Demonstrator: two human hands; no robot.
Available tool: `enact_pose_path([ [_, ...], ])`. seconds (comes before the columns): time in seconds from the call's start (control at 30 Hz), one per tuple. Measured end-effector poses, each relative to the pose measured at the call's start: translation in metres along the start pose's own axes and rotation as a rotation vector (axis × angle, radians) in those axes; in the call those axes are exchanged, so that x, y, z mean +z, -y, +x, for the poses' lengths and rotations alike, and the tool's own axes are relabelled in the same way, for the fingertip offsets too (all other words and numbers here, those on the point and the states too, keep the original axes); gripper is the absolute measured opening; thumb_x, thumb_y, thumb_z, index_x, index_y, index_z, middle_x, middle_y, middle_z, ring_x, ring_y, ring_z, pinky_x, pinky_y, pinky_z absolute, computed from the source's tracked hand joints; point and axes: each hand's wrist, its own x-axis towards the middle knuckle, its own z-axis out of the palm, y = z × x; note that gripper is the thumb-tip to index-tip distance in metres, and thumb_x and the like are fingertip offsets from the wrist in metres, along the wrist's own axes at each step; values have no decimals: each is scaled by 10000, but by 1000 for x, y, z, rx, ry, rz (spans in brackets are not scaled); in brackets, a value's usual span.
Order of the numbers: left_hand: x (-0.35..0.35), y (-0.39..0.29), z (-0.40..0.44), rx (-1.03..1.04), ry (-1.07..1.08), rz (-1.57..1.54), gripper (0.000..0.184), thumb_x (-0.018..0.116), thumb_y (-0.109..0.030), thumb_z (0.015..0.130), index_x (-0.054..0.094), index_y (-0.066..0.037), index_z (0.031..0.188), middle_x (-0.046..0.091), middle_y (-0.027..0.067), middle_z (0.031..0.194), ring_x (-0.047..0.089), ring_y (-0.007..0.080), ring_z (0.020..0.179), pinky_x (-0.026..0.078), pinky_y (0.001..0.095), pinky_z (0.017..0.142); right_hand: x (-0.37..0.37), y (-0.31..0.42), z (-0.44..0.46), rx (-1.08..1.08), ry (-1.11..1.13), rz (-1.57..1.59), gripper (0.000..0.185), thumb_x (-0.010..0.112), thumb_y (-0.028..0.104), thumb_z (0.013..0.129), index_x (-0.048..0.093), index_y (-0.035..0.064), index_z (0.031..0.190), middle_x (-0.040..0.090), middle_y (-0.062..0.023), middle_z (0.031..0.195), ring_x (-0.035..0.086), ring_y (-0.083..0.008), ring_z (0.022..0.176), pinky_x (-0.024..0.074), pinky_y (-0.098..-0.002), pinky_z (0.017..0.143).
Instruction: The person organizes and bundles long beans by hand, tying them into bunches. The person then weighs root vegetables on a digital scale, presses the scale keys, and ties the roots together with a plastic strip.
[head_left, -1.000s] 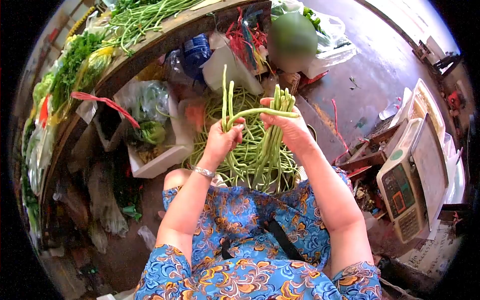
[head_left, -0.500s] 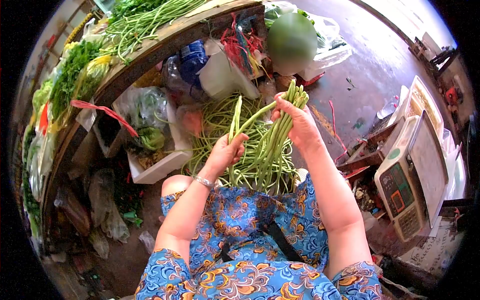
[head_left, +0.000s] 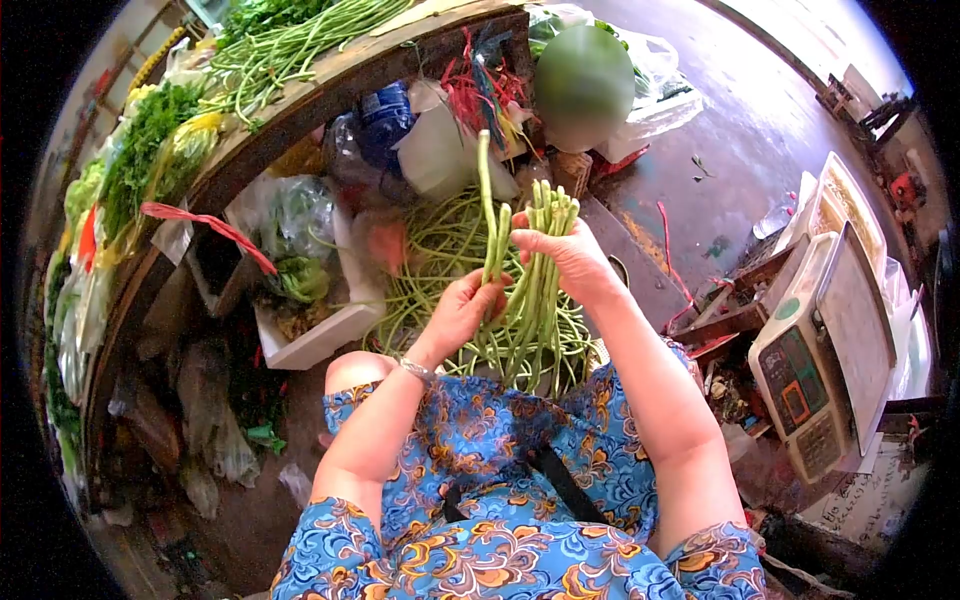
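My right hand is closed round a thick bundle of long green beans, whose upper ends stick up past the fingers while the rest hangs down. Between the fingers of my left hand are a few more long beans, held upright close beside the bundle. The two hands are only a short gap apart. Below and behind them a tangled heap of loose long beans spreads in front of my lap, partly hidden by the bundle and my hands.
A white foam box with plastic bags and greens is on the left. A wooden counter bearing vegetables curves overhead. A large round green object sits beyond the heap. On the right stands a weighing scale. Red string lies nearby.
My right hand has come left and down with the bundle. My left hand has shifted right, bringing its beans against the bundle's side; one bean that slanted between the hands now stands upright.
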Motion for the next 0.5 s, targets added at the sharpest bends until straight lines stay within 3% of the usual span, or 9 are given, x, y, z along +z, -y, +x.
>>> enact_pose_path([
  [0.1, 12, -7, -5, -33, -15, 131, 328, 502, -213, 1013, 565, -3, 1257, 636, 33, 1039, 551, 79, 917, 469, 249, 825, 5, -1, 0, 0, 10, -78, 289, 785, 83, 783, 638, 48, 1030, 643, -22, 879, 605, -123, 702, 508, -274, 619],
  [0.2, 14, -7, -7, 74, -29, 268, 329, 513, -212, 1009, 560, -16, 1268, 646, 37, 1083, 567, 100, 970, 464, 260, 879, 2, -3, 4, 11, -28, -98, 270, 777, 80, 783, 634, 52, 1010, 641, -19, 858, 611, -130, 701, 518, -281, 627],
  [0.3, 9, -10, -7, 59, -34, 365, 367, 507, -202, 1010, 517, -26, 1332, 650, 56, 1128, 578, 117, 1002, 457, 266, 909, -1, 5, 1, 16, -137, 98, 217, 736, 79, 801, 625, 58, 987, 648, -32, 872, 633, -158, 707, 540, -310, 649],
  [0.43, 10, -9, -10, 148, -42, 489, 415, 472, -167, 1020, 436, -53, 1416, 645, 77, 1216, 590, 128, 1039, 464, 282, 910, -14, 19, 3, 25, -14, 186, 190, 694, 117, 842, 601, 32, 984, 680, -97, 980, 665, -207, 879, 560, -349, 759],
  [0.5, 11, -5, -10, 196, -30, 516, 415, 476, -168, 1019, 436, -59, 1417, 640, 75, 1233, 592, 132, 1045, 467, 281, 907, -20, 24, 1, 13, 22, 277, 430, 641, 152, 879, 561, -80, 1232, 650, -164, 1176, 631, -219, 1086, 537, -351, 903],
])
